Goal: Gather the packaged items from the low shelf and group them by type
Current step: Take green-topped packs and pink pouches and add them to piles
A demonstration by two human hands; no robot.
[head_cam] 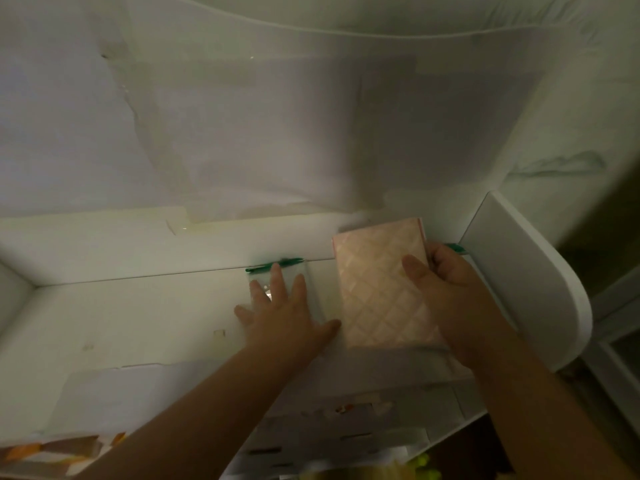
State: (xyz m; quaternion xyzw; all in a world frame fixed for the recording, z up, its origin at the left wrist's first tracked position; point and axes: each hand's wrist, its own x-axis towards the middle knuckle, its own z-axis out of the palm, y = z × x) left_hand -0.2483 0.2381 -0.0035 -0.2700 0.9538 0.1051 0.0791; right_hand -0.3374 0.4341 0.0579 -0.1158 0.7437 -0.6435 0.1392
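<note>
At the far lower left, a blurred orange-and-white printed carton edge shows at the frame's bottom; its lettering is too smeared to read. Above it runs the white, box-like low shelf, its floor marked with a few pale stains and its back wall meeting a white papered wall behind.

Toward the middle, the left hand lies flat with fingers spread and straight, pressing down on a clear plastic zip pouch with a green seal strip. The pouch rests on the shelf floor against the back wall; what is inside it cannot be made out, and no label can be read on it.

Just beside it to the right, the right hand grips a pink rectangular packet with a quilted diamond pattern, thumb across its front face and fingers curled round its right edge. The packet is tilted, its lower end near the shelf floor; no brand or writing is legible on it. A second bit of green strip peeks out behind this hand's fingers.

Farther right stands the shelf's white rounded side panel. Below the arms, pale cardboard packaging is blurred and its printing unreadable
</note>
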